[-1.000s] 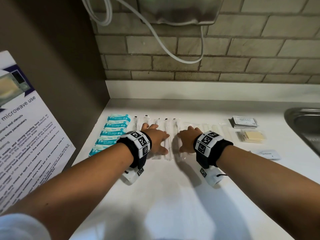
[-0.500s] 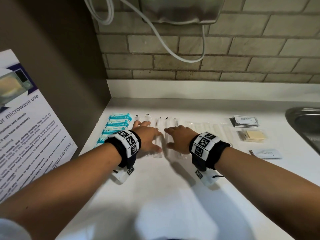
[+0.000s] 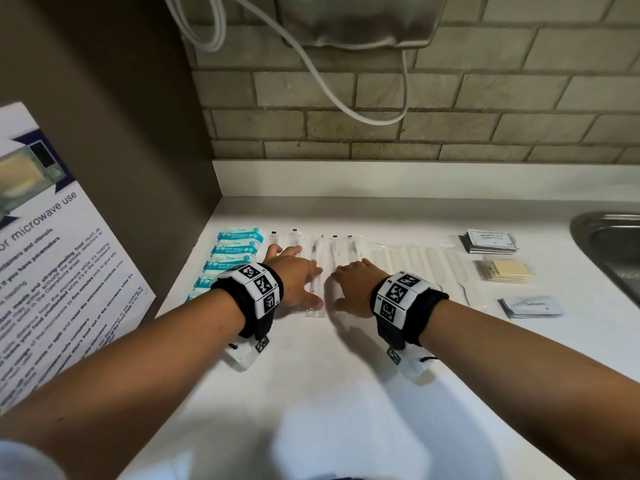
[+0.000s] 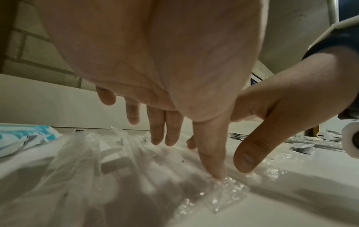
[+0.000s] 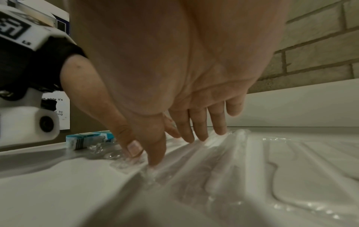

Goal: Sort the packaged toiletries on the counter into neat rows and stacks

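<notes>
A row of long, thin items in clear crinkly plastic sleeves lies side by side on the white counter, running away from the person toward the wall. Both hands rest flat on this row, palms down, side by side and nearly touching at the thumbs. The left hand has its fingers straight and a little spread, the tips pressing the glossy sleeves; in the left wrist view its thumb comes down on the sealed end of one sleeve. The right hand lies the same way, fingers extended and laid along the wrappers, thumb tip on the film. Neither hand grips anything.

Left of the row, a column of soft teal and white packets overlaps like shingles. Right of it lie more clear sleeves holding pale flat sticks, also in parallel. Further right stand three small stacks: dark-edged white sachets at the back, thin cream-coloured squares in clear film in the middle, and flat grey sachets nearest.

Each wrist wears a black band with a white block of printed square markers. A metal sink edges the counter on the right, a brick wall rises behind, and a printed notice leans at the left.
</notes>
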Available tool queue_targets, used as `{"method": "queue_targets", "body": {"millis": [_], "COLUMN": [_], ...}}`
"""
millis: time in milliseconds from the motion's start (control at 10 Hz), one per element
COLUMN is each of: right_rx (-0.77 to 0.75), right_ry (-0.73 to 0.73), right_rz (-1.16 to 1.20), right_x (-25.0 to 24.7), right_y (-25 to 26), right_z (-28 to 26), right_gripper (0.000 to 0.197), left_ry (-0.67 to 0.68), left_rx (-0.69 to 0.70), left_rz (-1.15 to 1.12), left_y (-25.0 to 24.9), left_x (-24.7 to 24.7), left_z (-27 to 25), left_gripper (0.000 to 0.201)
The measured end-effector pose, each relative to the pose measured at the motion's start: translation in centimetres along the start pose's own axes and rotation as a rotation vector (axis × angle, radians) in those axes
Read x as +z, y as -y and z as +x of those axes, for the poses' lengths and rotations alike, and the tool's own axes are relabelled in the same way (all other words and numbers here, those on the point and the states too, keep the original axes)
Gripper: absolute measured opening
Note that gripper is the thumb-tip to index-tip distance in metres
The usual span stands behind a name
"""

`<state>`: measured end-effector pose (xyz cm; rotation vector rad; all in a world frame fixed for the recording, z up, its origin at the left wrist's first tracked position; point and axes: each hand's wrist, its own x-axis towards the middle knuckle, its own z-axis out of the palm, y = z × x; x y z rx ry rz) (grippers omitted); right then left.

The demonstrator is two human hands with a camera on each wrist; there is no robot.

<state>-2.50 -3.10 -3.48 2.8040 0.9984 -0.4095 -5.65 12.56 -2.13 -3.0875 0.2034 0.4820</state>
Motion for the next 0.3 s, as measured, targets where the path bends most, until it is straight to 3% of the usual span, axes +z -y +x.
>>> {"method": "queue_targets", "body": {"millis": [300], "right_rx": [0.017], "right_ry": [0.0], "right_rz": [0.038], "right_x": [-0.49], "right_y": [-0.28], "right_z": [0.19], "right_gripper": [0.048], "left_ry": [-0.036], "left_rx": [-0.01], "left_rz": [-0.017], "left_y": [0.28], "left_x": [0.15], "left_z": [0.59], "left_gripper": [0.074]}}
